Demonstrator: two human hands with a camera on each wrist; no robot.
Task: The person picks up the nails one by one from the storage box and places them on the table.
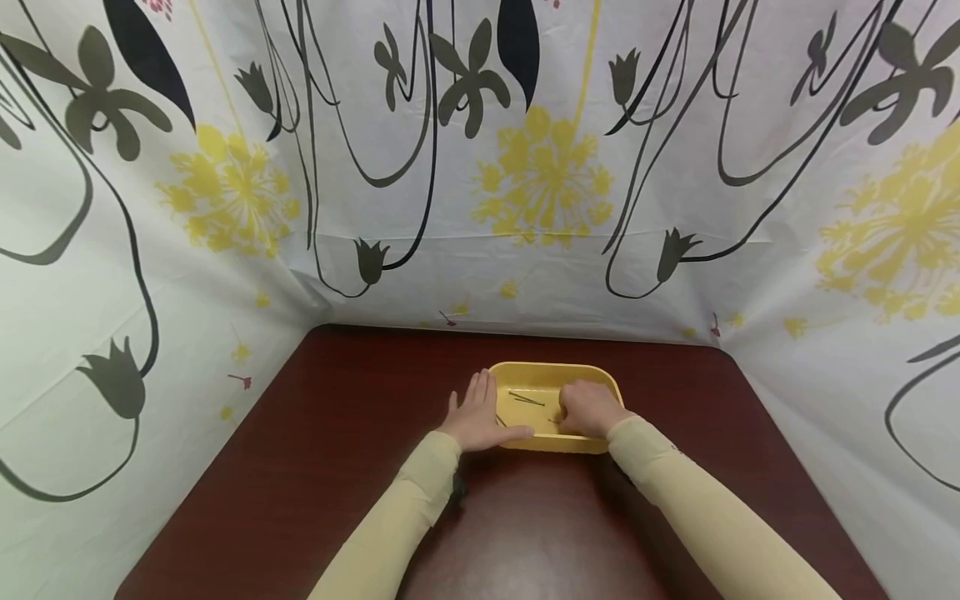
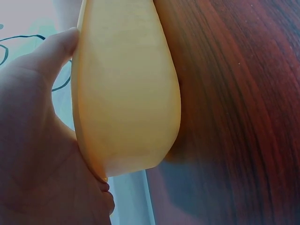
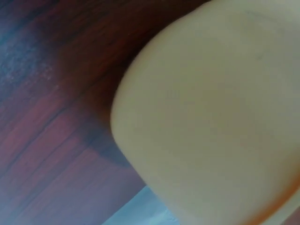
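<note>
A yellow rectangular tray [image 1: 555,446] with rounded corners sits toward the far side of the table. Inside it lie several thin dark pieces [image 1: 527,398] that look like nails. My left hand [image 1: 477,419] rests on the tray's left end, fingers straight along the rim and thumb across the front edge. In the left wrist view, the thumb of that hand [image 2: 37,122] touches the rim of the tray [image 2: 126,93]. My right hand [image 1: 590,408] reaches into the right half, fingers bent down near the tray floor; I cannot tell whether they pinch a piece. Only the tray's outside [image 3: 201,112] fills the right wrist view.
The dark red-brown wooden table [image 1: 360,400] has rounded far corners. White cloth [image 1: 465,275] with grey and yellow flower prints hangs behind the table and along both sides. A small dark object [image 1: 456,490] shows beneath my left wrist.
</note>
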